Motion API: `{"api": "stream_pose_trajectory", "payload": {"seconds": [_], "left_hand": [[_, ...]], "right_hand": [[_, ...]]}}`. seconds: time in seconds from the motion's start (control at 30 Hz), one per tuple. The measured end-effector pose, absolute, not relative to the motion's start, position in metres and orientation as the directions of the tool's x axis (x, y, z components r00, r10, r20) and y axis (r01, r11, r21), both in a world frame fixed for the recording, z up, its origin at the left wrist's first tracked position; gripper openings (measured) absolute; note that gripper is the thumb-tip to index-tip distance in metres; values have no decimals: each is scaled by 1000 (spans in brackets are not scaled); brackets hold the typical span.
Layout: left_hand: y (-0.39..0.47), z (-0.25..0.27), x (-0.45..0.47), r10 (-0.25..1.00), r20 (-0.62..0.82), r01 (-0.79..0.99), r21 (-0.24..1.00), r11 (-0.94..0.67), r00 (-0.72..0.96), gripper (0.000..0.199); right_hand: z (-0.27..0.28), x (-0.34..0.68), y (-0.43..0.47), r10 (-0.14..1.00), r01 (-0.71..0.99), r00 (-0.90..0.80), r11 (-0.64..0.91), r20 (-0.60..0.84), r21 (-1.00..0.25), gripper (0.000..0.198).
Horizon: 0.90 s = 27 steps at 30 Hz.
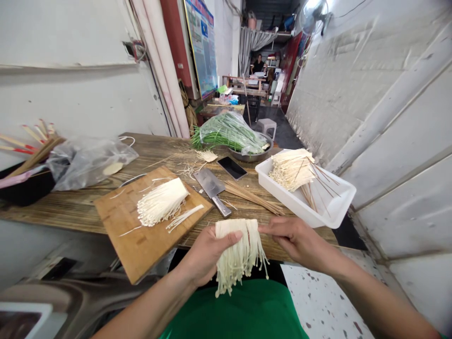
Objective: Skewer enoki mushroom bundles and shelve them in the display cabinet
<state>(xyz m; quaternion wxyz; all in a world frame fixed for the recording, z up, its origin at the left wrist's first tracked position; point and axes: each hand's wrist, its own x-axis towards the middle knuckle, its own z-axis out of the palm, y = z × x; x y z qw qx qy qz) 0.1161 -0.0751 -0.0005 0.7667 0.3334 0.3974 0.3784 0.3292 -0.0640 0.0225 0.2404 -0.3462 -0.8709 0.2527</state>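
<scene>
My left hand grips a flat bunch of enoki mushrooms, thumb across the front, caps hanging down over my lap. At the bunch's upper right edge is my right hand, its index finger touching the stems and the other fingers curled in. Whether a skewer lies between those fingers is hidden. More enoki rests on a wooden cutting board to the left. A cleaver and several bamboo skewers lie just beyond my hands. Skewered enoki fills part of a white plastic tub at right.
A phone lies behind the cleaver. Further back, bagged green vegetables sit in a metal bowl. At left are a plastic bag and a black container with sticks. A person is far behind.
</scene>
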Motion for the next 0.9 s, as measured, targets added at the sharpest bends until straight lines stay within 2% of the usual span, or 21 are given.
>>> {"api": "stream_pose_trajectory", "payload": {"seconds": [0.43, 0.9], "left_hand": [[-76, -1, 122, 848, -363, -297, 821, 487, 386, 29], [-74, -2, 126, 854, -372, -305, 819, 487, 365, 33]], "right_hand": [[17, 330, -60, 726, 419, -635, 611, 264, -672, 33], [11, 320, -58, 777, 428, -565, 563, 277, -707, 25]]}}
